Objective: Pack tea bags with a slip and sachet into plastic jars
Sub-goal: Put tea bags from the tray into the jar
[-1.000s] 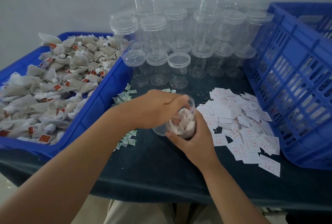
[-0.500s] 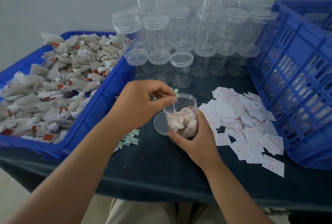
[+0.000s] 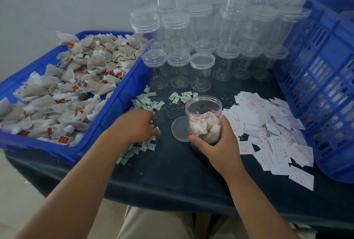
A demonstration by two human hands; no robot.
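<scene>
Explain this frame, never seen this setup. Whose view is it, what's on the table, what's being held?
No robot here: a person works bare-handed, and the single picture comes from a camera on their head, looking down at a dark-covered table. The right hand grips an open clear jar partly filled with tea bags; its lid lies flat beside it. The left hand is down on a pile of green-and-white sachets, too blurred to tell whether it holds one. At left, a blue tray heaped with more bags; at right, white slips printed in red, then a blue crate; behind, rows of empty lidded jars.
</scene>
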